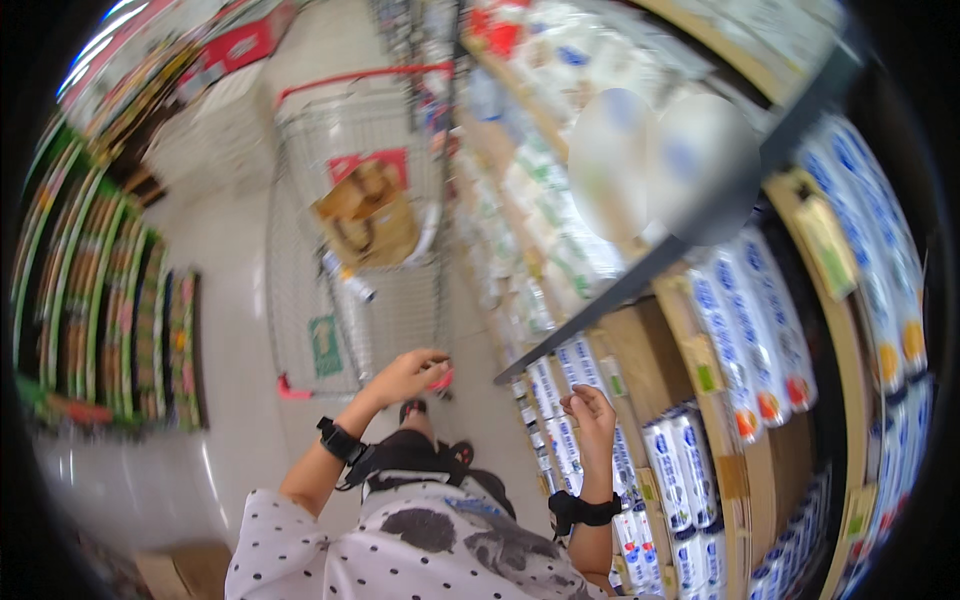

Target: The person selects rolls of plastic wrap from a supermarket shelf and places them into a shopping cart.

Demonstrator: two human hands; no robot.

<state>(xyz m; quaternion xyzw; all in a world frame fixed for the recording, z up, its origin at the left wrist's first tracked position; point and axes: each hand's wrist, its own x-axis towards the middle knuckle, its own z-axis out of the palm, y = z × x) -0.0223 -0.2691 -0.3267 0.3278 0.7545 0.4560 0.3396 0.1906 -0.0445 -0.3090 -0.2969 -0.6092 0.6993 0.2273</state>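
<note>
My left hand (410, 377) is over the near right corner of a metal wire shopping cart (397, 315), beside its pink corner bumper (441, 380). Its fingers are loosely bent with nothing visible in them; whether they touch the cart is unclear. My right hand (595, 412) hangs half curled and empty in front of the right-hand shelves, close to white-and-blue plastic packs (576, 364). In the cart sits a brown paper bag (386, 232) with handles. Next to the bag lies a slim white-and-blue package (352, 281).
Tall shelving with packaged goods (750, 330) lines my right, crossed by a dark slanting bar (622, 289). Green-edged shelves (105, 300) stand at left. A pale stack (217, 142) is beyond the cart, whose red handle (360, 73) is at its far end. A cardboard box (187, 571) lies lower left.
</note>
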